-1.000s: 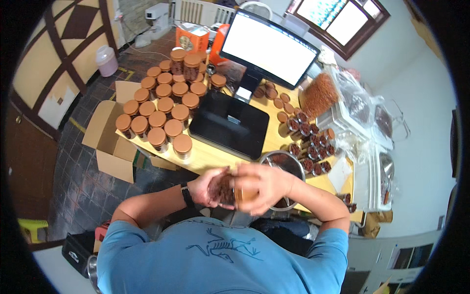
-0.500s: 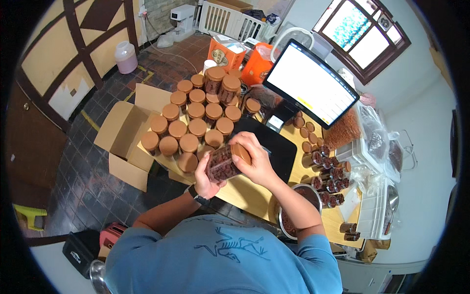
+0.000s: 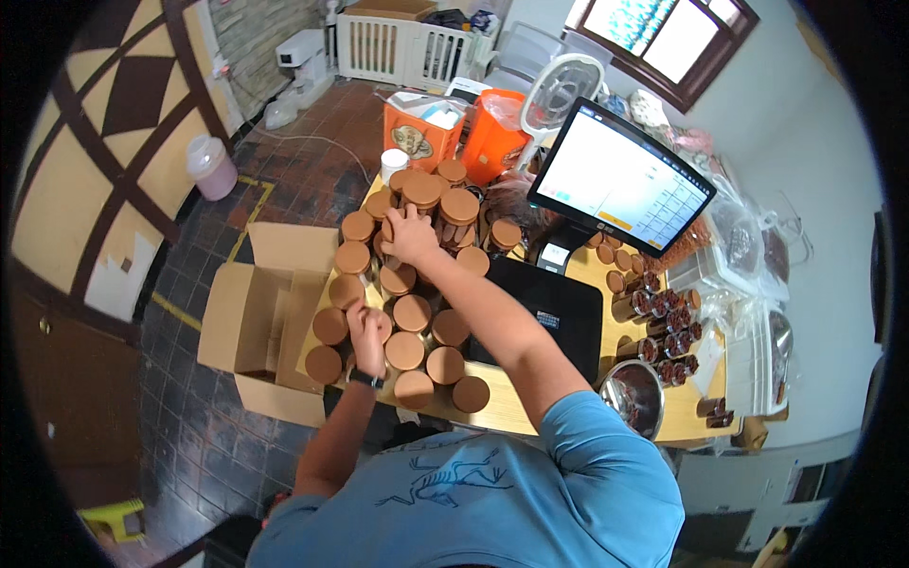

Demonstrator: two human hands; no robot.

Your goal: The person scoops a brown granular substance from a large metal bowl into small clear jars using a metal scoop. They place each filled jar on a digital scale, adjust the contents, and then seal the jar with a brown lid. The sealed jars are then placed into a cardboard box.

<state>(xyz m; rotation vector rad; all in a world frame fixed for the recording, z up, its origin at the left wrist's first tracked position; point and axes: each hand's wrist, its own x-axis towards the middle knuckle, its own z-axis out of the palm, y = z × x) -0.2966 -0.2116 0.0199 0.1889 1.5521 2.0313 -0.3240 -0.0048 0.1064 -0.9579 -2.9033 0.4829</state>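
Clear jars with copper-brown lids (image 3: 411, 313) crowd the left part of the table, and some taller ones (image 3: 459, 205) rise at the back. My right hand (image 3: 412, 237) stretches across to the far rows, its fingers bent down over a jar's lid (image 3: 387, 230). Nearer me, my left hand (image 3: 367, 333) is closed at the side of another lidded jar (image 3: 383, 325); its grip is partly hidden. Around it stand more lidded jars, such as the jar (image 3: 330, 326) at the table's left edge.
An open cardboard box (image 3: 265, 322) stands left of the table. Beside the jars are a black flat panel (image 3: 540, 312) and a lit monitor (image 3: 620, 177). Uncovered filled jars (image 3: 668, 327), loose lids (image 3: 615, 281) and a steel bowl (image 3: 632, 396) sit to the right.
The dark-filled jar is out of my two-handed hold. Both hands have parted and moved left over the grouped jars, the right one farther away. The view has shifted too.
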